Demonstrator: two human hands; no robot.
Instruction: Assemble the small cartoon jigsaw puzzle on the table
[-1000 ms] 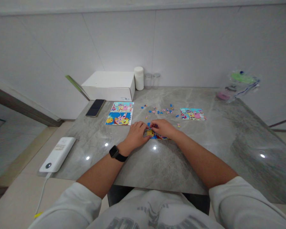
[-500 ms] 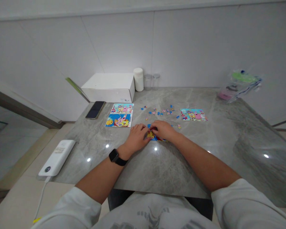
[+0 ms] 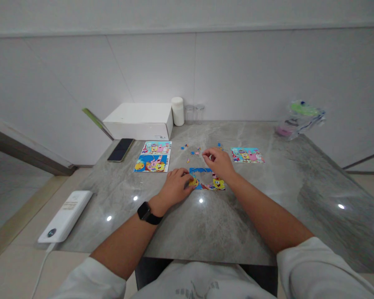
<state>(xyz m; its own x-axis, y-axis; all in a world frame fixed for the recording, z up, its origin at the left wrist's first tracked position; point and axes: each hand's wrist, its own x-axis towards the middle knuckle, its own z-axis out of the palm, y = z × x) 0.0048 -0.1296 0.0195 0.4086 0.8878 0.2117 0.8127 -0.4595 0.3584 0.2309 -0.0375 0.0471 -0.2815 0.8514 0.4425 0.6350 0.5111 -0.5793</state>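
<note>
A partly joined jigsaw puzzle lies flat on the grey table, a frame of cartoon pieces around a bare gap in its middle. My left hand, a black watch at its wrist, rests at the puzzle's left edge with thumb and fingers apart, touching that side. Over the puzzle's upper right hovers my right hand, its fingers bent and slightly apart; no piece shows between them. Loose puzzle pieces are scattered just beyond the puzzle, and my right hand hides some of them.
Left of the puzzle lie a picture sheet and a phone; a picture card is at right. Behind stand a white box, a white bottle and clear jars. A power bank sits at the left edge, a plastic bag far right.
My right hand has lifted off the puzzle and moved up and away, uncovering the gap in its middle. The left hand stays at the left edge. The view has tilted slightly.
</note>
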